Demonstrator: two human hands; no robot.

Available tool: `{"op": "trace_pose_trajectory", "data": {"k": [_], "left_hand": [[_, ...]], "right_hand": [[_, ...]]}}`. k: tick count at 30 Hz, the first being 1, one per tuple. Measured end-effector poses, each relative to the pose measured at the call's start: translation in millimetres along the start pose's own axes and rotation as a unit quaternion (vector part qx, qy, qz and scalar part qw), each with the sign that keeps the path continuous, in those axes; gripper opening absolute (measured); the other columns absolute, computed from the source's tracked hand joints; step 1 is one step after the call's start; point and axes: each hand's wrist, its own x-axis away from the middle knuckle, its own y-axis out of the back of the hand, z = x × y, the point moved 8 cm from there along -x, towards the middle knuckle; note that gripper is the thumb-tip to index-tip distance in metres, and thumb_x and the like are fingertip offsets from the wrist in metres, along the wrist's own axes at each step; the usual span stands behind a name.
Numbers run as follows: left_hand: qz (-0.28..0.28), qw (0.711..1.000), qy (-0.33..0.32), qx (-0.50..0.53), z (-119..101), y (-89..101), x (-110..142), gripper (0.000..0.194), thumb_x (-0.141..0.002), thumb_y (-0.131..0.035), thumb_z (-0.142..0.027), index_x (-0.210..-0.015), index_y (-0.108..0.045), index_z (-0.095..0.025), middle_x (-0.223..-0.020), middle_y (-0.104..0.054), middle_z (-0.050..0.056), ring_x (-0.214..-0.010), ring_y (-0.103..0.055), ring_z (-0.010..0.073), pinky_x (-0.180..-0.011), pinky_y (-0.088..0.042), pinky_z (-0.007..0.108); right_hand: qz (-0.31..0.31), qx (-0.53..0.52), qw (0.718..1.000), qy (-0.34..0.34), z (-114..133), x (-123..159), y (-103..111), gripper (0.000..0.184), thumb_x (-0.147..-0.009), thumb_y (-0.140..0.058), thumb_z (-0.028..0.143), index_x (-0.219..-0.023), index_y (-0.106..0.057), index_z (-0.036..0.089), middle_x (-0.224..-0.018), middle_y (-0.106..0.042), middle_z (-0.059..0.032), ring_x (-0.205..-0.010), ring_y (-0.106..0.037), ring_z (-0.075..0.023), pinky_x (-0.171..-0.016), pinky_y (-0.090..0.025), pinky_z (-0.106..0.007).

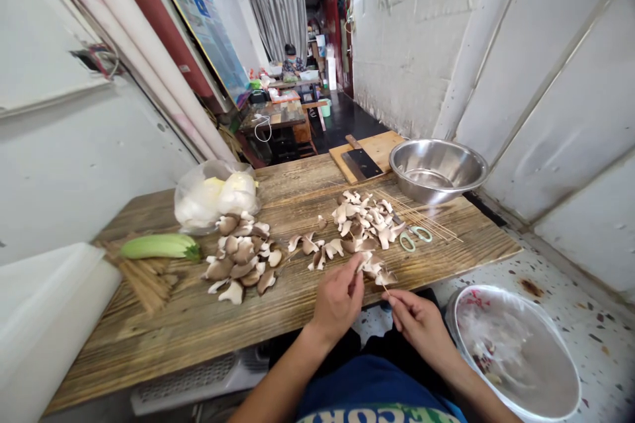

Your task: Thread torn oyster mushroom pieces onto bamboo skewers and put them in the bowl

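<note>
My right hand point(417, 320) is closed in a pinch on the end of a thin wooden skewer point(385, 288). Oyster mushroom pieces point(373, 267) are threaded along that skewer. At their far end, my left hand point(340, 297) has its fingers closed on a mushroom piece, partly hidden by the fingers. Just beyond both hands lies a pile of torn mushroom pieces point(360, 214). A few more pieces point(317, 249) are strung out to the left. Larger whole mushrooms point(242, 256) form a heap farther left.
Green-handled scissors point(415, 237) and loose skewers point(426, 214) lie right of the pile. Behind are a steel bowl point(436, 175) and a cleaver point(362, 161) on a cutting board point(384, 145). A green squash point(159, 246) rests on bundled skewers point(149, 281). A lined bin point(516, 350) stands right.
</note>
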Motion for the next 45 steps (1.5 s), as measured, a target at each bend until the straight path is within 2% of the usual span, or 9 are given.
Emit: {"op": "trace_pose_trajectory", "data": {"k": [5, 12, 17, 20, 23, 27, 34, 39, 45], "left_hand": [[-0.04, 0.99, 0.129, 0.045, 30, 17.2, -7, 0.028, -0.085, -0.051, -0.026, -0.108, -0.062, -0.016, -0.07, -0.066, 0.002, -0.059, -0.058, 0.0117, -0.064, -0.049, 0.024], [-0.036, 0.985, 0.157, 0.065, 42, 19.7, -5, 0.019, -0.083, -0.053, -0.03, -0.084, -0.068, -0.018, -0.076, -0.068, 0.003, -0.067, -0.061, 0.0141, -0.065, -0.048, 0.025], [-0.136, 0.968, 0.209, -0.034, 87, 65.5, -8, 0.022, -0.082, -0.053, -0.034, -0.086, -0.068, -0.018, -0.087, -0.068, 0.005, -0.076, -0.06, 0.0166, -0.076, -0.046, 0.03], [-0.151, 0.952, 0.262, -0.049, 107, 82.4, -7, 0.027, -0.081, -0.052, -0.039, -0.09, -0.068, -0.018, -0.073, -0.066, 0.002, -0.064, -0.058, 0.0153, -0.065, -0.045, 0.028], [-0.107, 0.952, 0.279, -0.059, 109, 75.2, -6, 0.03, -0.08, -0.052, -0.043, -0.08, -0.069, -0.019, -0.059, -0.061, 0.0, -0.055, -0.055, 0.0147, -0.058, -0.042, 0.026], [-0.028, 0.975, 0.219, -0.014, 99, 47.1, -9, 0.027, -0.083, -0.049, -0.037, -0.085, -0.069, -0.019, -0.082, -0.069, 0.004, -0.074, -0.061, 0.0169, -0.073, -0.046, 0.03], [-0.017, 0.983, 0.183, 0.015, 95, 35.0, -8, 0.024, -0.082, -0.051, -0.035, -0.085, -0.069, -0.02, -0.09, -0.069, 0.005, -0.087, -0.062, 0.0187, -0.085, -0.046, 0.034], [0.005, 0.977, 0.207, 0.06, 88, 28.5, -5, 0.026, -0.081, -0.052, -0.038, -0.085, -0.07, -0.02, -0.084, -0.071, 0.004, -0.077, -0.064, 0.0181, -0.075, -0.049, 0.031], [0.014, 0.977, 0.208, 0.041, 91, 27.8, -1, 0.026, -0.081, -0.052, -0.037, -0.087, -0.07, -0.02, -0.089, -0.071, 0.005, -0.083, -0.064, 0.0199, -0.08, -0.049, 0.034]], "right_hand": [[0.001, -0.095, 0.992, -0.077, -7, -6, 2, 0.041, -0.081, -0.053, 0.05, -0.096, -0.062, 0.013, -0.046, -0.041, 0.0078, -0.034, -0.027, -0.0032, -0.033, -0.017, -0.016], [-0.01, -0.151, 0.984, -0.091, -4, -10, 6, 0.042, -0.079, -0.056, 0.052, -0.096, -0.061, 0.014, -0.048, -0.046, 0.0077, -0.029, -0.025, -0.0009, -0.03, -0.013, -0.015], [-0.073, -0.148, 0.983, -0.078, -4, -9, 25, 0.046, -0.077, -0.058, 0.053, -0.1, -0.06, 0.014, -0.048, -0.044, 0.0082, -0.029, -0.025, -0.0014, -0.03, -0.014, -0.015], [-0.069, -0.141, 0.984, -0.083, -7, -8, 24, 0.048, -0.077, -0.058, 0.055, -0.101, -0.06, 0.013, -0.048, -0.042, 0.0084, -0.029, -0.025, -0.0018, -0.031, -0.014, -0.016], [-0.069, -0.103, 0.99, -0.069, -7, -7, 21, 0.049, -0.077, -0.056, 0.057, -0.1, -0.061, 0.013, -0.048, -0.042, 0.0075, -0.032, -0.027, -0.0035, -0.032, -0.017, -0.017], [-0.083, -0.023, 0.996, -0.02, -8, -8, 20, 0.046, -0.082, -0.052, 0.053, -0.098, -0.063, 0.012, -0.051, -0.045, 0.0045, -0.038, -0.035, -0.0068, -0.035, -0.024, -0.019], [-0.082, 0.082, 0.991, 0.062, -7, -16, 19, 0.036, -0.088, -0.048, 0.043, -0.096, -0.067, 0.013, -0.053, -0.055, 0.0009, -0.049, -0.052, -0.0129, -0.049, -0.043, -0.023], [-0.133, 0.2, 0.955, 0.174, 20, -10, 17, 0.026, -0.088, -0.049, 0.034, -0.091, -0.07, 0.018, -0.084, -0.071, -0.007, -0.075, -0.066, -0.0193, -0.071, -0.052, -0.029], [-0.141, 0.314, 0.906, 0.245, 39, -2, 9, 0.025, -0.091, -0.044, 0.024, -0.096, -0.068, 0.019, -0.077, -0.068, -0.006, -0.068, -0.064, -0.0158, -0.066, -0.051, -0.026]]}}
